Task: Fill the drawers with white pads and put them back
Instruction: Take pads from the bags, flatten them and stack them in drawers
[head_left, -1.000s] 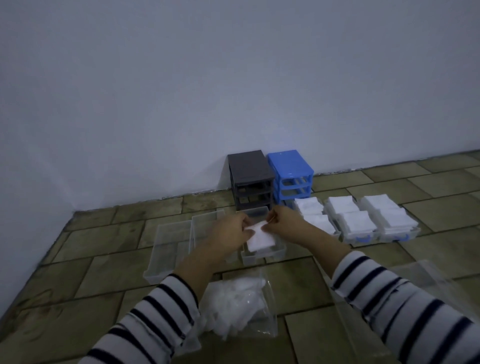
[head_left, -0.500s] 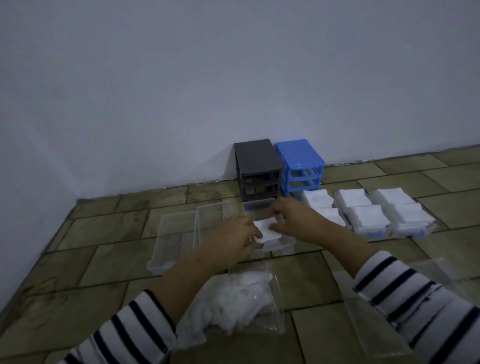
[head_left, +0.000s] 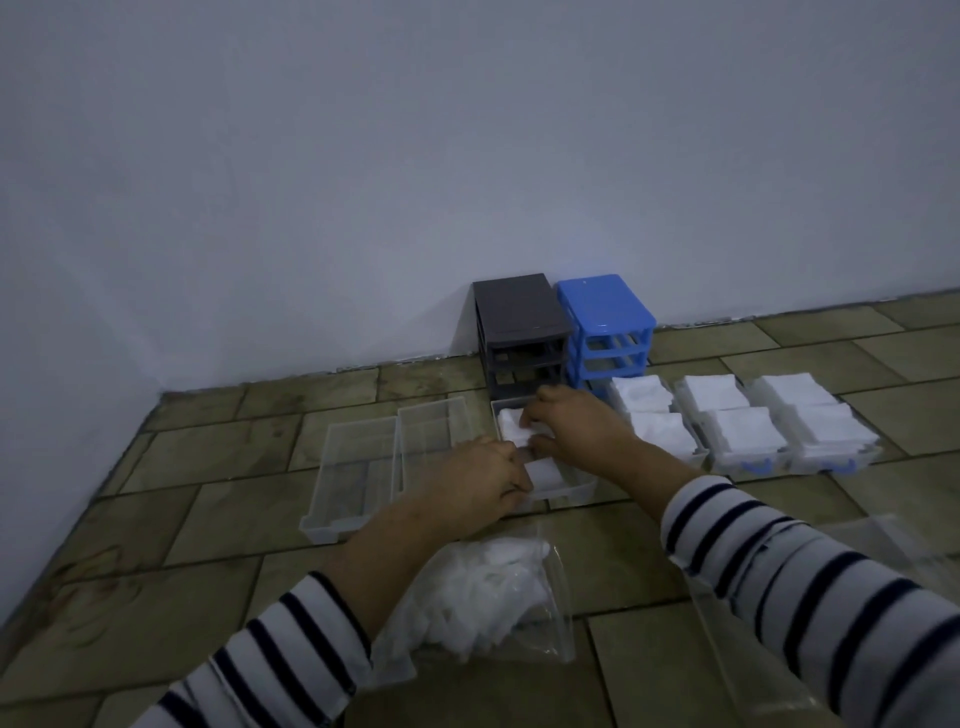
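A clear drawer (head_left: 571, 491) lies on the tiled floor in front of the grey drawer frame (head_left: 519, 332), with white pads (head_left: 545, 473) inside it. My left hand (head_left: 478, 483) is at the drawer's near left side, its curled fingers on the edge of the near pad. Further in, the fingers and thumb of my right hand (head_left: 576, 431) pinch a pad (head_left: 511, 423) at the back of the drawer. Two empty clear drawers (head_left: 358, 467) lie to the left.
A blue drawer frame (head_left: 605, 327) stands right of the grey one, both against the wall. Several pad-filled drawers (head_left: 727, 421) sit in a group at the right. A clear bag of loose pads (head_left: 483, 597) lies under my left forearm, and another clear bag (head_left: 769, 665) under my right sleeve.
Both hands held one pad above the drawer a second ago. They have lowered it in; my right hand has reached deeper toward the back, and my left has dropped to the near edge.
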